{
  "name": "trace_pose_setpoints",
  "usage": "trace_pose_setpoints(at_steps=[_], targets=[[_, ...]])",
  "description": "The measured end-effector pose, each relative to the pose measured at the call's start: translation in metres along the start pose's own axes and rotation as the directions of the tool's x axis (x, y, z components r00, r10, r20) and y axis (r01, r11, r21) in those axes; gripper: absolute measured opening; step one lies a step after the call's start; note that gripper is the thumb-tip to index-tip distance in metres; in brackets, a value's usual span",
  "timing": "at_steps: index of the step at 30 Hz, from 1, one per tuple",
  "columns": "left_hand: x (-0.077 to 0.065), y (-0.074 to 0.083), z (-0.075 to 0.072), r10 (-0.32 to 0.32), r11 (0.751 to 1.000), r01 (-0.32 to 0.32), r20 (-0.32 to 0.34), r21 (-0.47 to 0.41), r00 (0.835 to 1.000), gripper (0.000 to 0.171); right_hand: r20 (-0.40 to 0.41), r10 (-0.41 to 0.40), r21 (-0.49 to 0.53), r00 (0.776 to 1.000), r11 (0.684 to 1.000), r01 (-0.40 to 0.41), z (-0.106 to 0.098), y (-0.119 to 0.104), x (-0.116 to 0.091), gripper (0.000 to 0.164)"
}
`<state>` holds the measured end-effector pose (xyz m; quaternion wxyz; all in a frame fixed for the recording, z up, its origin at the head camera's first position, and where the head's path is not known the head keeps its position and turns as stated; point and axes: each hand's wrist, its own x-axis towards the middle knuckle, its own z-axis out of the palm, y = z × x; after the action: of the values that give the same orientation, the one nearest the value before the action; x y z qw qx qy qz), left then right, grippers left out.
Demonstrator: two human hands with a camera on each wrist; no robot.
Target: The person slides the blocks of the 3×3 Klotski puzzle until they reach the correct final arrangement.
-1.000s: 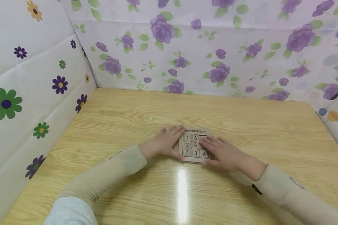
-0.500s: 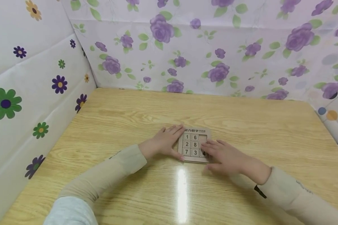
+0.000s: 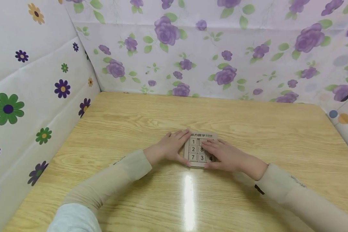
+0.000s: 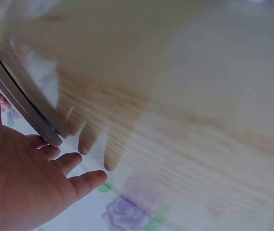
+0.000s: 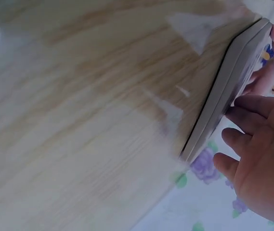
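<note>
A sliding number puzzle (image 3: 193, 163) in a light square frame lies on the table. Tiles 1, 2, 7, 3 show fully; 8 and 4 show partly, and the upper right part is covered by fingers. My left hand (image 3: 171, 146) holds the frame's left side, index finger at the top corner and thumb at the bottom corner. Over the right side lies my right hand (image 3: 227, 156), its fingertips pressing on a top-row tile and its thumb at the bottom edge. In the left wrist view the puzzle's edge (image 4: 21, 101) touches the fingers; the right wrist view shows its side (image 5: 223, 91).
The wooden table (image 3: 133, 112) extends around the puzzle. Behind it stands a wall covering (image 3: 197, 45) with purple roses, and on the left a flower-printed covering (image 3: 26, 74). Light reflects off the tabletop in front of the puzzle.
My right hand first drew a tile down the right column, then moved up and left onto the top row. A narrow gap now shows beside tile 1. My left hand has stayed put.
</note>
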<state>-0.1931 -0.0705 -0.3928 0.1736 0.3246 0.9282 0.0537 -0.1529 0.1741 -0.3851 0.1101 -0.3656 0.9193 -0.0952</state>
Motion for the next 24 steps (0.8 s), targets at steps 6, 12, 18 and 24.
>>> trace_pose_setpoints(at_steps=[6,12,18,24], targets=[[0.001,0.0,0.001,-0.006,1.0,0.006,-0.007,-0.012,1.0,0.123,-0.024,0.008,-0.047,1.0,0.999,-0.009,-0.001,0.005,-0.011,0.073],[0.001,0.001,0.001,-0.002,1.0,0.002,0.003,-0.013,1.0,0.123,-0.013,-0.065,-0.036,0.998,0.997,0.064,0.001,-0.007,-0.017,0.072],[0.0,0.002,0.0,-0.006,1.0,0.005,-0.002,-0.016,1.0,0.122,0.005,-0.06,-0.021,0.998,0.998,0.06,0.001,-0.011,-0.014,0.069],[-0.001,0.002,0.0,-0.005,1.0,0.005,0.0,-0.007,1.0,0.121,-0.016,-0.023,-0.058,1.0,0.998,0.022,0.001,-0.007,-0.011,0.072]])
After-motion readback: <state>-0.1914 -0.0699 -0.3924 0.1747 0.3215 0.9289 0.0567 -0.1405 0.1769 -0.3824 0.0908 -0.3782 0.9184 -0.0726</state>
